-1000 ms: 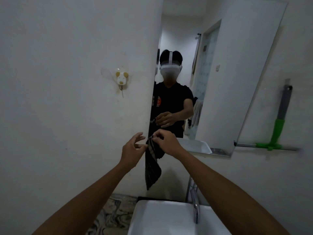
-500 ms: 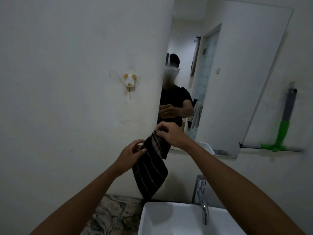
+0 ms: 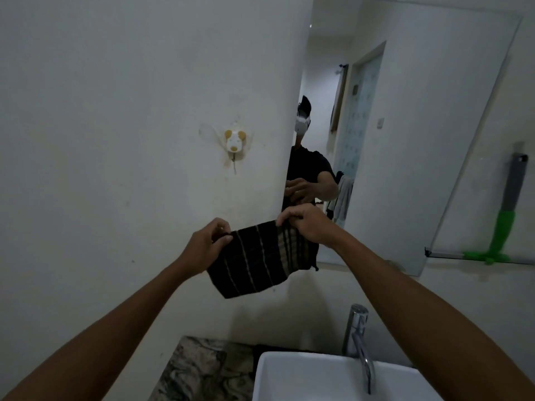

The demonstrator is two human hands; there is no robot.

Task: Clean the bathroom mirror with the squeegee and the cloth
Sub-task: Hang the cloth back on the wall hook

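My left hand (image 3: 207, 244) pinches the left top corner of the cloth (image 3: 260, 260), thumb and fingers pressed together on the fabric. My right hand (image 3: 307, 224) pinches the right top corner the same way, knuckles toward me. Between them the cloth is stretched out flat and hangs down, dark with thin pale stripes, its lower edge sagging to a point on the left side. It hangs in the air in front of the wall, touching nothing but my hands.

Just behind my right hand is the lower left corner of the mirror (image 3: 405, 140). In it I see a person in a dark shirt with a white headset, hands raised.

To the right of the mirror, the squeegee (image 3: 506, 224) stands against the wall, grey handle up, green neck below, its long blade lying level at the bottom. I think it rests on a thin ledge, but the view is too dim there to be sure.

On the wall to the left of the mirror sticks a small white hook (image 3: 234, 141) shaped like an animal's head with yellow ears.

Below my arms sits the white sink (image 3: 278, 369); its basin holds nothing that I can make out. A chrome tap (image 3: 360, 340) rises at its back rim. Left of the sink lies a marbled desk (image 3: 202, 369).
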